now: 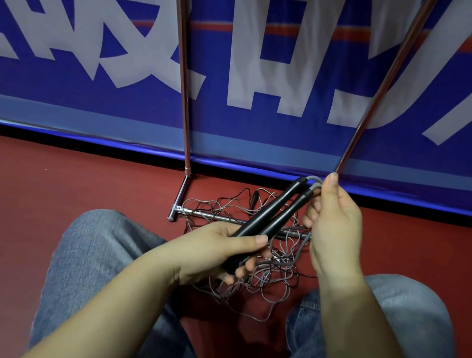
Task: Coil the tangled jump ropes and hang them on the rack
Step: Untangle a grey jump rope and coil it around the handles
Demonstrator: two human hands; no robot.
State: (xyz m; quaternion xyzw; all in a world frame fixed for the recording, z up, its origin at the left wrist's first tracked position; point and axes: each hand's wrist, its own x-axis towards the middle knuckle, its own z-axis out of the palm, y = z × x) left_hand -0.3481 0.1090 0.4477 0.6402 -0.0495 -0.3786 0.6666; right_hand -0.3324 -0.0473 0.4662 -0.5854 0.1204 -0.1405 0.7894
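The left hand (218,254) reaches in palm-up from the lower left, its grip curled round the lower ends of two long black jump-rope handles (272,213), thumb laid across them. The handles slant up to the right. The right hand (334,222) rises with fingers pinching the grey cords (314,180) at the handle tops. Below, a tangle of thin grey ropes (258,275) lies on the red floor (48,184), across the chrome metal rack's (187,82) base bar.
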